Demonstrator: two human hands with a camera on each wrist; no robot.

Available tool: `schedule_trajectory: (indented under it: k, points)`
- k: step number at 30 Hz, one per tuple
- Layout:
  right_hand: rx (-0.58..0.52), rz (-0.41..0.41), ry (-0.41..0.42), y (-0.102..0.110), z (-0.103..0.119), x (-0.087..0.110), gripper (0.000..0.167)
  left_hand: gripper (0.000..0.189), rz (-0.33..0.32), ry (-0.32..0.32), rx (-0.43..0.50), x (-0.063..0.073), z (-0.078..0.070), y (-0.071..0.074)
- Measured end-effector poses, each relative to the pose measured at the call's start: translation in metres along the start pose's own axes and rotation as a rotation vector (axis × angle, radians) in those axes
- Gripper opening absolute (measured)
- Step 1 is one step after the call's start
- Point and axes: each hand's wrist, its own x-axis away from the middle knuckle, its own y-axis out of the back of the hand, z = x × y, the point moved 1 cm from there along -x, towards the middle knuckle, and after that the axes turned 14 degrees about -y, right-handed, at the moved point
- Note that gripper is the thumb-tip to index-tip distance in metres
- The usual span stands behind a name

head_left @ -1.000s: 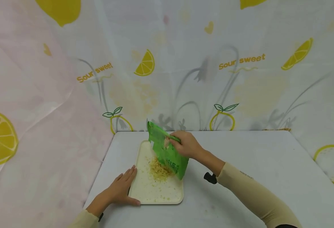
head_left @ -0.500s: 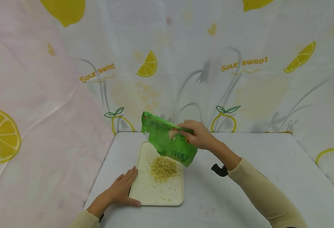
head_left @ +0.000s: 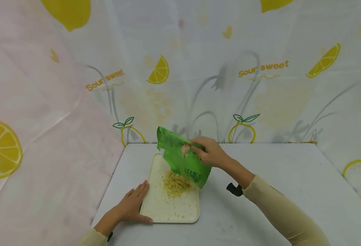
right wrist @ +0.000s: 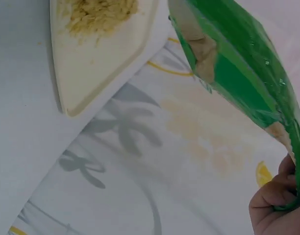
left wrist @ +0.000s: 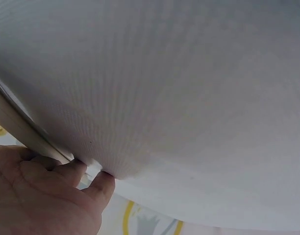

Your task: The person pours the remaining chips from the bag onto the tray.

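Note:
A cream tray [head_left: 157, 210] lies on the white table, with a heap of small pale-yellow chopped bits [head_left: 175, 187] in its middle and scattered crumbs around. My left hand [head_left: 132, 205] rests at the tray's left edge, its fingers extended along the side and the thumb by the front corner. In the left wrist view, the tray's edge [left wrist: 27, 129] runs close beside that hand. My right hand [head_left: 209, 152] grips a green plastic bag [head_left: 177, 150] by its upper edge. The tilted bag hangs over the tray, its lower side overlapping the heap. In the right wrist view, fingers [right wrist: 275, 196] pinch the gathered bag.
A white tabletop [head_left: 276, 184] extends to the right of the tray. Behind it hangs a white curtain [head_left: 183, 95] printed with lemons and "Sour sweet". A pinkish sheet [head_left: 54, 143] hangs at the left.
The right hand lifted the bag up and to the right off the heap, then lowered it slightly back toward it. My left hand has stayed at the tray's edge.

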Motion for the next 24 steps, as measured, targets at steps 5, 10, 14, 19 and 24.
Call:
schedule_trajectory:
  k: [5, 10, 14, 19, 24]
  points:
    - [-0.021, 0.035, -0.039, -0.01, -0.004, 0.003, 0.027, 0.137, 0.0, -0.002, 0.003, 0.0, 0.001, 0.0]
    - [-0.025, 0.041, -0.025, -0.016, -0.009, 0.007, 0.026, 0.137, 0.004, 0.005, 0.011, 0.0, -0.001, 0.001]
    - [-0.06, 0.007, -0.037, -0.012, -0.005, 0.007, 0.028, 0.138, 0.005, 0.008, 0.009, 0.001, -0.003, 0.001]
    - [-0.102, -0.1, -0.014, -0.008, 0.001, 0.004, 0.028, 0.137, 0.001, -0.005, 0.001, 0.001, -0.002, 0.001]
    - [0.019, -0.012, -0.039, -0.021, -0.005, 0.006, 0.028, 0.137, 0.0, -0.006, 0.002, 0.001, 0.0, 0.0]
